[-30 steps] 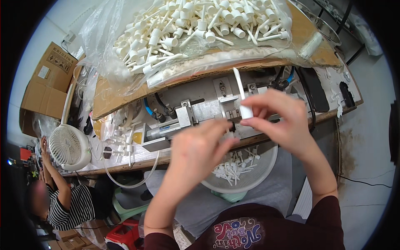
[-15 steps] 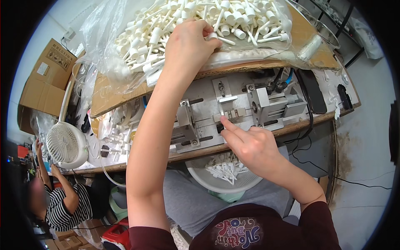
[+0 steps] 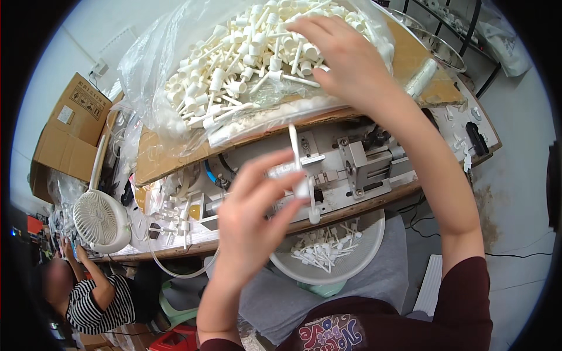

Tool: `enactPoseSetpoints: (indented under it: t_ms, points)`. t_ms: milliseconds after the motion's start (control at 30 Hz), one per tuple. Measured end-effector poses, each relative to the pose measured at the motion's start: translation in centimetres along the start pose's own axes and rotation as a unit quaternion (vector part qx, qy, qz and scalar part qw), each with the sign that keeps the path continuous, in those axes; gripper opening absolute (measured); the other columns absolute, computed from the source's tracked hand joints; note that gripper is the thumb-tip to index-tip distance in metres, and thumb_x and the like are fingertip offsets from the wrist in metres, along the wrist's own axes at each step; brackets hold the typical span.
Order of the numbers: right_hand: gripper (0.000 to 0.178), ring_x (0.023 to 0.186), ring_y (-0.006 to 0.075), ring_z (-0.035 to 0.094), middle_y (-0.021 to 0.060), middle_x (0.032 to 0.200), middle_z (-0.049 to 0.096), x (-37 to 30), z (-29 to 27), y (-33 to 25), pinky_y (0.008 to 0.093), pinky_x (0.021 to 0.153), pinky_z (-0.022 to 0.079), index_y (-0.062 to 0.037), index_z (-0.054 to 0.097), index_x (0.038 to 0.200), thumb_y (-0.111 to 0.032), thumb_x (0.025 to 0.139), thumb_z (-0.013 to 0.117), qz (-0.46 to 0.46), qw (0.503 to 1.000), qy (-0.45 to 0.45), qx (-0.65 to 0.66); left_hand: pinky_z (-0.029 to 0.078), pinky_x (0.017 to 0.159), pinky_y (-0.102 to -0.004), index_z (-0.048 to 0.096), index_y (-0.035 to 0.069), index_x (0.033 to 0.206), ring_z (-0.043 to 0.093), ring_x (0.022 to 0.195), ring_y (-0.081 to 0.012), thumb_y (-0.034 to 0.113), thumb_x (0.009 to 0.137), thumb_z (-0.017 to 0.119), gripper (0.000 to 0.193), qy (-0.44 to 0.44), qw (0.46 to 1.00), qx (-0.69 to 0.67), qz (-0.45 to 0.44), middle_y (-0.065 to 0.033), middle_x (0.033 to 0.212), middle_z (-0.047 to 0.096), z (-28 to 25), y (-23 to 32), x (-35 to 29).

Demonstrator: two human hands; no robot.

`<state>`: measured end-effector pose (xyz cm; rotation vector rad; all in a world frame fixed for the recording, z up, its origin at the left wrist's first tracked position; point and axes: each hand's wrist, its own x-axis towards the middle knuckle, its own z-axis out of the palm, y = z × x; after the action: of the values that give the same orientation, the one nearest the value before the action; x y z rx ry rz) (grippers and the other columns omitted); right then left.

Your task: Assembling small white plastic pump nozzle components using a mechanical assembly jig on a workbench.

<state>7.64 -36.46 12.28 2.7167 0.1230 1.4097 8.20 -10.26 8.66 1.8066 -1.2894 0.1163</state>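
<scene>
"Left hand (image 3: 254, 213)?"
"Raised, pinching a capped white stick (image 3: 295, 142) above the desk's (image 3: 187, 248) front edge."
"Right hand (image 3: 346, 55)?"
"Arm outstretched, fingers parted over the white pile (image 3: 243, 58), beyond the cardboard's (image 3: 170, 157) front edge."

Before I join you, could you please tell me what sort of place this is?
It looks like a small assembly workshop: a metal fixture stands on the workbench, a heap of white parts lies beyond it, and a basket of similar parts sits below.
</scene>
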Motion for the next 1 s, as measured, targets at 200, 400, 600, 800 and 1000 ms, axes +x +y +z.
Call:
enactPoseSetpoints:
  t_ms: [200, 400, 600, 800, 1000]
  points:
    - [0.064, 0.109, 0.0329, 0.063, 0.0116, 0.12, 0.063, 3.7, 6.8, 1.9, 0.0401, 0.094, 0.052, -0.0154, 0.058, 0.131, 0.003, 0.071, 0.072, 0.0, 0.991, -0.116, -0.068, 0.059, 0.078, -0.0315, 0.073, 0.001, 0.104, 0.071, 0.094, -0.0226, 0.001, 0.076, 0.081, 0.03, -0.046, 0.998, 0.028, -0.012, -0.013, 0.125, 0.066, 2.7, 0.1, -4.4]
    - [0.042, 0.105, 0.0291, 0.065, 0.0115, 0.114, 0.063, 2.2, 5.7, -0.6, 0.0399, 0.083, 0.057, -0.0142, 0.064, 0.121, -0.005, 0.08, 0.068, 0.007, 0.994, -0.104, -0.038, 0.058, 0.073, -0.0322, 0.073, 0.002, 0.103, 0.071, 0.087, -0.0226, 0.003, 0.075, 0.08, 0.029, -0.012, 0.993, 0.115, 0.007, -0.012, 0.124, 0.068, 4.8, -1.2, -6.0]
    - [0.045, 0.102, 0.0274, 0.065, 0.0093, 0.112, 0.061, 0.5, 3.9, -2.4, 0.0393, 0.086, 0.056, -0.0122, 0.063, 0.123, -0.005, 0.08, 0.072, 0.041, 0.99, -0.135, 0.02, 0.053, 0.063, -0.0308, 0.073, 0.007, 0.105, 0.067, 0.068, -0.0209, 0.009, 0.077, 0.079, 0.029, -0.038, 0.98, 0.193, 0.027, -0.0091, 0.125, 0.07, 5.9, -1.4, -5.9]
    - [0.044, 0.102, 0.0303, 0.065, 0.0111, 0.117, 0.062, -1.9, 1.8, -0.7, 0.0398, 0.089, 0.054, -0.0111, 0.063, 0.126, -0.01, 0.083, 0.073, 0.031, 0.995, -0.051, 0.08, 0.051, 0.057, -0.029, 0.073, 0.009, 0.106, 0.061, 0.057, -0.0196, 0.013, 0.076, 0.08, 0.031, -0.048, 0.975, 0.214, 0.038, -0.0056, 0.126, 0.07, 5.7, -1.7, -5.4]
    - [0.031, 0.095, 0.0281, 0.066, 0.0118, 0.104, 0.068, -3.5, -1.3, -0.6, 0.0376, 0.084, 0.053, -0.0066, 0.068, 0.117, -0.016, 0.087, 0.073, 0.133, 0.977, -0.133, 0.106, 0.051, 0.057, -0.0292, 0.074, 0.008, 0.107, 0.061, 0.056, -0.0194, 0.016, 0.076, 0.081, 0.033, -0.054, 0.973, 0.221, 0.038, -0.0058, 0.124, 0.07, 5.5, -1.9, -5.5]
